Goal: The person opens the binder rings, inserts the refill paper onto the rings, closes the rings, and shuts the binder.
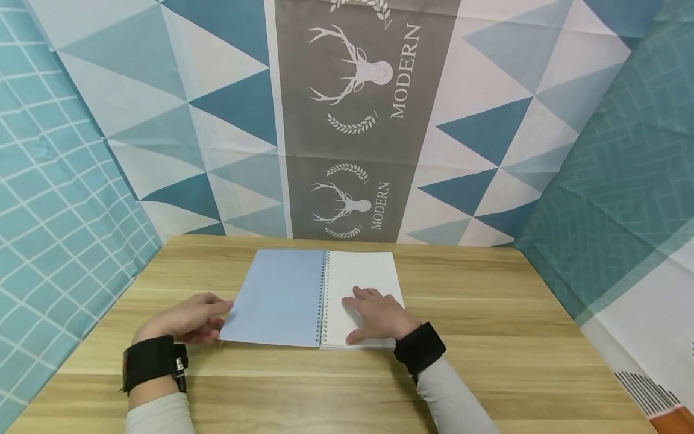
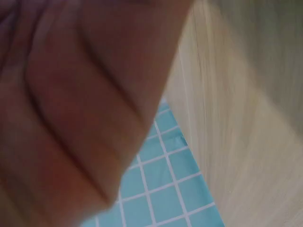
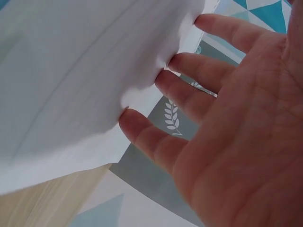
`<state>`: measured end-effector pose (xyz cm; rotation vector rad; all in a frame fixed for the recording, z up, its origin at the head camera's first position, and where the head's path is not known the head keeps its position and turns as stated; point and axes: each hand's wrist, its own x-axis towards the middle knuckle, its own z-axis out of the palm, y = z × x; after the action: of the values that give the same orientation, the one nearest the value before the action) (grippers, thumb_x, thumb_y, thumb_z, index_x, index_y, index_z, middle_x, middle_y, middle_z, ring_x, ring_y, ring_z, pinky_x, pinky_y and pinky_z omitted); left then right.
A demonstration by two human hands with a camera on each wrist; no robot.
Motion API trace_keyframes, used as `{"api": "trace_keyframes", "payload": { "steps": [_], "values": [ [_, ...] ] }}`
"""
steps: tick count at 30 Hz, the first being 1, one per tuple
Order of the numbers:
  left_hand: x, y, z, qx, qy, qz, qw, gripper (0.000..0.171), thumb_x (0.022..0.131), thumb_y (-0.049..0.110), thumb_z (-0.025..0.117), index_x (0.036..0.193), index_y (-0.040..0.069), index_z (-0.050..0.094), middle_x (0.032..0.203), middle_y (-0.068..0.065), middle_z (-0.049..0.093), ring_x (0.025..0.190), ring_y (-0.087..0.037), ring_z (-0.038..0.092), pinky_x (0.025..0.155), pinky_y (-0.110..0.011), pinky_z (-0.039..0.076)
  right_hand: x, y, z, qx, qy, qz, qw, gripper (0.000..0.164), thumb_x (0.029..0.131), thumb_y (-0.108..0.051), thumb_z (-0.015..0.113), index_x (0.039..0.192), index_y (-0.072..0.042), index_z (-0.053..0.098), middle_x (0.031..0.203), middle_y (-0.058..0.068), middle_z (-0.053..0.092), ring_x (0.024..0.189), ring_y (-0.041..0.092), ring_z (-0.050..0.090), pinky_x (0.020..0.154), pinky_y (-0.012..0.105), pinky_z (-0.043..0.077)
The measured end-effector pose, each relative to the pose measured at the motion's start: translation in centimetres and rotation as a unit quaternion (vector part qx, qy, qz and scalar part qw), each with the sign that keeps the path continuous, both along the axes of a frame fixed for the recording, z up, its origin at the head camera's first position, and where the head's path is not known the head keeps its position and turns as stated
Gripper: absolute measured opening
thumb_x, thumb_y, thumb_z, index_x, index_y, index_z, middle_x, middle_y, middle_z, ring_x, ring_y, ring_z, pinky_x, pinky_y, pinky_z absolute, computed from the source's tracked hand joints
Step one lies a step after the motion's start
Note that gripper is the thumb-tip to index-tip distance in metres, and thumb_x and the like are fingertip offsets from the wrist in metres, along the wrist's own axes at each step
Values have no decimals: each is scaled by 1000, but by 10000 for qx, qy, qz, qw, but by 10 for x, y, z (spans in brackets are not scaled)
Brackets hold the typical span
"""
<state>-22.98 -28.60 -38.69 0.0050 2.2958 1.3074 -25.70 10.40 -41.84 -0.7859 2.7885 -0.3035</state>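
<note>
A spiral notebook lies spread on the wooden table, its pale blue cover (image 1: pixel 276 298) folded out to the left and a white page (image 1: pixel 363 268) on the right. At the cover's left edge, my left hand (image 1: pixel 197 316) pinches the border, thumb above and the other fingers lower down. Only blurred palm and finger skin (image 2: pixel 80 104) fills the left wrist view; the fingertips are hidden there. My right hand (image 1: pixel 376 314) rests on the page with its fingers spread. In the right wrist view, fingertips of that hand (image 3: pixel 222 113) touch the white paper (image 3: pixel 94 85).
The wooden table (image 1: pixel 303 398) extends around the notebook on all sides. Behind it hangs a patterned cloth (image 1: pixel 233 132) with triangles and deer heads. A teal grid cloth (image 1: pixel 54 199) borders the left, and a green cloth (image 1: pixel 623 199) the right.
</note>
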Motion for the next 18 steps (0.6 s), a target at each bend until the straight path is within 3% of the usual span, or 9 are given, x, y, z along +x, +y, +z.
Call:
{"api": "trace_keyframes", "payload": {
  "steps": [2,4,7,10,11,14,18],
  "values": [
    [-3,-4,-1,34,337,-214,9992,45,109,27,45,134,-10,42,78,-1,56,58,-7,52,55,-23,47,0,0,0,-25,-22,33,10000,81,81,-50,82,149,-19,52,163,16,38,150,39,37,109,69,37],
    [-7,-6,0,150,620,-285,9976,40,109,22,47,132,-9,45,80,-3,56,61,-10,53,57,-25,49,0,0,1,-23,-5,66,10000,81,81,-51,82,149,-19,52,163,16,38,149,39,37,109,69,37],
    [-12,-2,1,96,828,-197,9963,48,108,26,48,141,-8,38,101,-21,63,83,-19,66,70,-32,57,-1,0,0,3,13,89,10000,81,82,-52,81,149,-20,51,163,16,37,150,38,36,110,68,37],
    [-16,7,1,-283,792,-31,9965,62,109,34,46,149,-9,28,128,-30,55,102,-26,64,80,-39,60,-2,1,-1,11,41,105,9999,81,82,-53,81,149,-20,51,163,16,37,149,38,37,109,68,37],
    [-17,11,0,-441,793,-9,9959,65,109,35,46,150,-11,25,129,-31,53,101,-26,61,79,-39,59,-2,1,-1,5,32,105,9999,81,82,-53,81,149,-20,51,163,16,37,149,38,37,109,68,37],
    [-21,23,-2,-746,709,221,9944,69,108,39,44,151,-12,24,109,-23,55,83,-23,55,73,-36,56,-2,1,-1,-12,14,93,10000,80,81,-52,81,149,-20,51,163,16,38,149,39,37,109,68,37],
    [-25,37,-3,-789,547,765,9924,72,107,46,43,148,-11,28,97,-16,50,79,-23,55,71,-34,56,-1,0,-1,-21,-4,97,10000,79,82,-51,82,148,-19,52,163,17,38,149,40,37,109,68,37]
  ]
}}
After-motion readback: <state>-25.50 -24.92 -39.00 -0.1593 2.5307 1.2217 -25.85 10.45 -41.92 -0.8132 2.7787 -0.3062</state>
